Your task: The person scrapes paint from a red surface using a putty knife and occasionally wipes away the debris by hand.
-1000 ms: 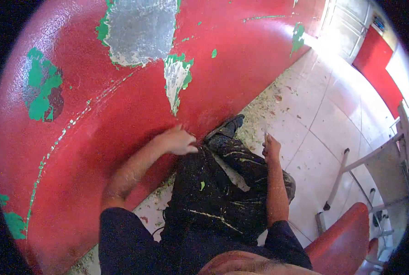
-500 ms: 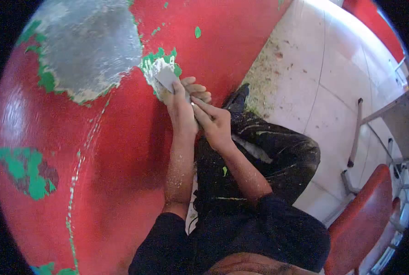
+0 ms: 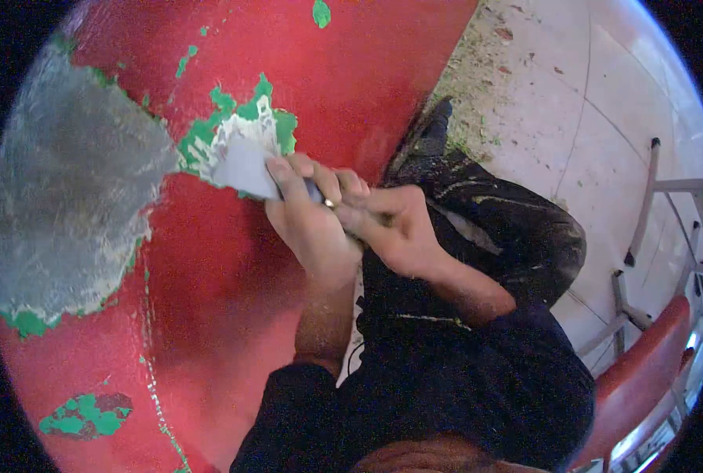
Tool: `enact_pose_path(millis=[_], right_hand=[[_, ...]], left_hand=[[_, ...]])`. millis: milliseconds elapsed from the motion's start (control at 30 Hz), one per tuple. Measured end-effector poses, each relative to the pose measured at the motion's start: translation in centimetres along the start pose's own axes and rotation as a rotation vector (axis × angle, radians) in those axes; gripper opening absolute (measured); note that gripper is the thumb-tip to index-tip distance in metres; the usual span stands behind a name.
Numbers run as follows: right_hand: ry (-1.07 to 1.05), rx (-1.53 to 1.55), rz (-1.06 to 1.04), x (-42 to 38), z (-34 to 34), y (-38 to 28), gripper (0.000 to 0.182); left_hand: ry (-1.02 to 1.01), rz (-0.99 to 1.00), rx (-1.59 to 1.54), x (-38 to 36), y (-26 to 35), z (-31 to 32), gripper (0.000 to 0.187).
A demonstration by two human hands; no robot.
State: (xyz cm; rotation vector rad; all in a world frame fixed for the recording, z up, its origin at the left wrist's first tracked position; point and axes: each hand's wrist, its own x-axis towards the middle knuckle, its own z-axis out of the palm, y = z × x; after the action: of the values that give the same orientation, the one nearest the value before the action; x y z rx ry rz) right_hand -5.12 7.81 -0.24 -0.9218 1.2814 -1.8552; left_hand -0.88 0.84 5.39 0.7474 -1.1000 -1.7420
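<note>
The left hand (image 3: 310, 232) is curled nearly shut around the scraper (image 3: 245, 168) just behind its blade, and the right hand (image 3: 405, 235) closes about the rear of the handle, its fingers bent tight. The tool looks light and stiff, with a thin, flat blade that might flex slightly; the handle seems the safe hold, clear of the front edge. The blade lies over, apparently against, the chipped green-and-white patch (image 3: 287, 130) on the red surface (image 3: 351, 71), beside a larger grey patch (image 3: 76, 189).
</note>
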Motion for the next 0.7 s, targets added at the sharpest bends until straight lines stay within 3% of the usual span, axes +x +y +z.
enact_pose_path(millis=[33, 133, 300, 433, 567, 667, 700], right_hand=[[0.043, 0.084, -0.033, 0.2, 0.4, 0.6, 0.014], [0.154, 0.055, -0.197, 2.0, 0.4, 0.0, 0.011], [0.008, 0.049, -0.027, 0.3, -0.7, 0.8, 0.013], [0.106, 0.035, -0.242, 3.0, 0.2, -1.4, 0.021], [0.065, 0.219, -0.070, 0.2, -0.1, 0.9, 0.023], [0.044, 0.115, -0.028, 1.3, -1.2, 0.3, 0.023], [0.074, 0.215, -0.054, 1.6, -0.7, 0.4, 0.025]], left_hand=[[0.095, -0.022, 0.020, 0.1, -0.3, 0.2, 0.033], [-0.002, 0.096, -0.002, 1.6, 0.2, 1.4, 0.033], [-0.016, -0.018, -0.030, 0.5, -1.0, -0.5, 0.034], [-0.118, 0.072, -0.096, 2.7, 1.7, 2.1, 0.032], [-0.017, -0.030, 0.007, 0.5, -0.9, -0.2, 0.032], [-0.070, 0.019, 0.048, 1.8, -1.2, 0.6, 0.031], [-0.041, 0.018, 0.018, 2.0, -0.7, 1.5, 0.030]])
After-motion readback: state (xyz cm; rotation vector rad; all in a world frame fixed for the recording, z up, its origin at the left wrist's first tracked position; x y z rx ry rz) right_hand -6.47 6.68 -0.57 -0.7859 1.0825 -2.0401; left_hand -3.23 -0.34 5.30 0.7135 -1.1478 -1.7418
